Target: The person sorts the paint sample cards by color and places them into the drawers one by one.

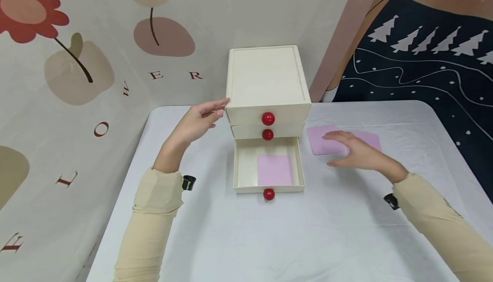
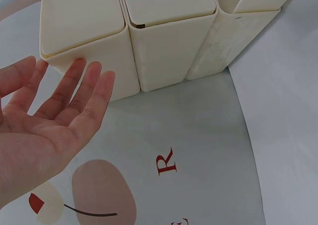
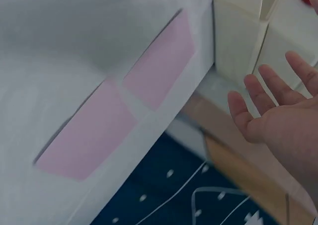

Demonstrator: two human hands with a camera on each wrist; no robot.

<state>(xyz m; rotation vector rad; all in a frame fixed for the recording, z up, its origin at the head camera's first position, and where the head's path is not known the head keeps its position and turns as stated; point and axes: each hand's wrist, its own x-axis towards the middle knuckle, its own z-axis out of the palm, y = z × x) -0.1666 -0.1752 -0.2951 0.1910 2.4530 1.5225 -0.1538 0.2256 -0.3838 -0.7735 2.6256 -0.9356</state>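
A cream drawer unit [image 1: 265, 78] with three stacked drawers stands at the back of the table. Its bottom drawer [image 1: 246, 166] is pulled out, and a pink sheet [image 1: 275, 170] lies inside. Each drawer front carries a round red knob [image 1: 268, 118]. My left hand [image 1: 196, 121] is at the unit's upper left side; its extended fingertips reach the side wall [image 2: 99, 56] in the left wrist view. Above the table on the right, my right hand [image 1: 358, 151] is spread with nothing in it. Two pink sheets [image 1: 323, 140] lie beneath and behind it; the right wrist view shows both [image 3: 87, 135].
A white cloth covers the table [image 1: 292, 239]. Behind it hangs a pale flower-printed backdrop [image 1: 200, 21], close to the unit's back. At the right is a dark cloth [image 1: 420, 72] with white trees.
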